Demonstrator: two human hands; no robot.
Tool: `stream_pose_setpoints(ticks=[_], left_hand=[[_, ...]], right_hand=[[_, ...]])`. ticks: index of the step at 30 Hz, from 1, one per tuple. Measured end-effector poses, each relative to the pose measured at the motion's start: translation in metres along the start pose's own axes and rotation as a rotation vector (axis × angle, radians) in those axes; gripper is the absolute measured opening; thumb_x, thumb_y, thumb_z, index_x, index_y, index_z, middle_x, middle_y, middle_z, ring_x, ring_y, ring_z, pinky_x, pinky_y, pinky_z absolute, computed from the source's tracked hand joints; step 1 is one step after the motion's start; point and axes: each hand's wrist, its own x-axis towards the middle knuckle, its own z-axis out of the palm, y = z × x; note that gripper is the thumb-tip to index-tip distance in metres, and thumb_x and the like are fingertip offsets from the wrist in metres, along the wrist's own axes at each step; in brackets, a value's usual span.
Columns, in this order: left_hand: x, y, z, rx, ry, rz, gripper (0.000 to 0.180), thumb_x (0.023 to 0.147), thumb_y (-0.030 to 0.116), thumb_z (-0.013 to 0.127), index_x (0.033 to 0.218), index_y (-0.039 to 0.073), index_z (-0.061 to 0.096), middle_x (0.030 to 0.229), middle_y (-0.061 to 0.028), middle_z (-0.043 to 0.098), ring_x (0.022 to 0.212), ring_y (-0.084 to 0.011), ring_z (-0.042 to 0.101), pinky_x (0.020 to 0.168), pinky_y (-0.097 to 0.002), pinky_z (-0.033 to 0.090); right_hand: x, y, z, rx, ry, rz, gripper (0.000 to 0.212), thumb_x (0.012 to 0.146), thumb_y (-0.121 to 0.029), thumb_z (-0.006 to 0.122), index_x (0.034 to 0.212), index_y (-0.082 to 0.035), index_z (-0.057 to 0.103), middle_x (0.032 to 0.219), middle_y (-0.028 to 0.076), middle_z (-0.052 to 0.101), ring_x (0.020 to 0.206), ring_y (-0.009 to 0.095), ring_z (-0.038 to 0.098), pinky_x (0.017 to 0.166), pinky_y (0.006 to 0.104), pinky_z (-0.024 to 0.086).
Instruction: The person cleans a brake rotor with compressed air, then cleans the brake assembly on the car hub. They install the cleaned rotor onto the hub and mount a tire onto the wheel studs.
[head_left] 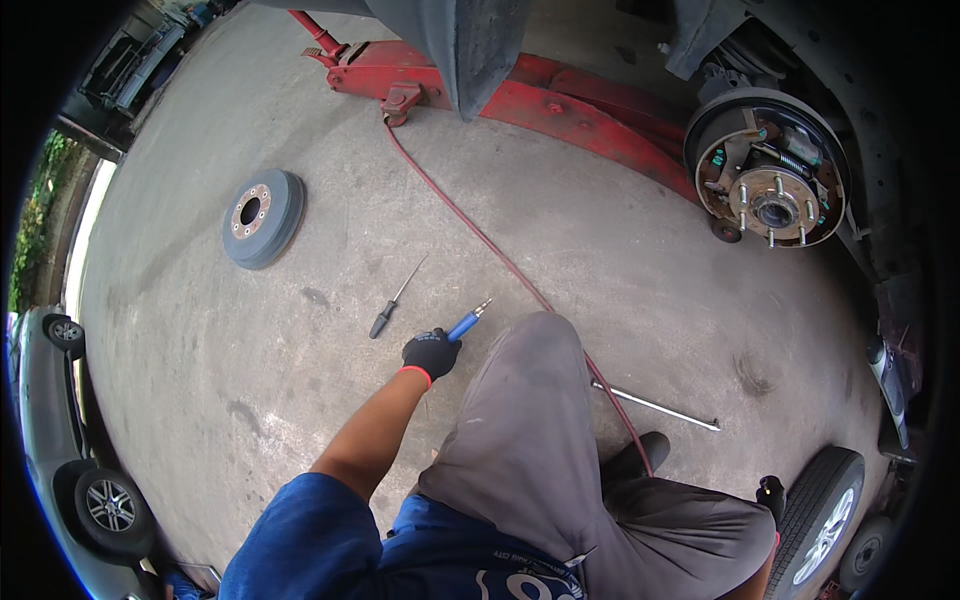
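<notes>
My left hand [431,355], in a dark glove with a red cuff, is closed around a blue-handled tool [464,326] with a short metal tip. The tool is held above the floor beside my raised knee, tip pointing up and to the right. Just ahead of that hand lies a screwdriver [381,319] with a dark handle. At the lower right, my right hand [771,494], also gloved in black, shows only in part beyond my other knee, near an upright wheel [822,530]. Its fingers are too hidden to read.
A brake drum [275,222] lies on the concrete at left. An exposed drum brake [775,205] with wheel studs is at upper right, by a red floor jack [560,108]. A red hose [470,225] crosses the floor past a long metal bar [660,405]. A car [50,400] stands far left.
</notes>
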Motion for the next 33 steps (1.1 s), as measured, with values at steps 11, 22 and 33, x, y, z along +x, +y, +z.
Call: stream_pose_setpoints(ticks=[11, 22, 33], left_hand=[[0.074, -0.179, 0.067, -0.105, 0.519, -0.105, 0.055, 0.096, 0.041, 0.068, 0.136, 0.006, 0.056, 0.128, -0.0271, 0.063, 0.110, -0.0491, 0.065, 0.092, -0.0577, 0.052], [0.106, -0.139, 0.030, -0.219, 0.655, 0.134, 0.056, 0.109, 0.052, 0.045, 0.115, -0.002, 0.062, 0.107, -0.0262, 0.070, 0.099, -0.0478, 0.066, 0.081, -0.0565, 0.051], [-0.092, 0.188, -0.142, -0.473, 0.754, 0.988, 0.008, 0.098, 0.007, 0.069, 0.100, -0.001, 0.066, 0.096, -0.0087, 0.070, 0.087, -0.0180, 0.067, 0.076, -0.0321, 0.052]], right_hand=[[-0.070, -0.090, 0.030, 0.376, 0.290, 0.326, 0.022, 0.093, -0.018, 0.071, 0.109, -0.003, 0.071, 0.087, 0.012, 0.068, 0.079, 0.021, 0.065, 0.074, 0.0371, 0.053], [0.001, -0.304, -0.185, 2.120, 0.769, 0.118, 0.044, 0.105, -0.041, 0.056, 0.123, -0.001, 0.060, 0.123, 0.016, 0.061, 0.115, 0.033, 0.059, 0.108, 0.0475, 0.047], [0.056, -0.434, -0.091, 1.345, 0.128, -0.397, 0.036, 0.093, -0.018, 0.067, 0.125, -0.002, 0.059, 0.107, 0.011, 0.064, 0.086, 0.022, 0.066, 0.078, 0.0370, 0.055]])
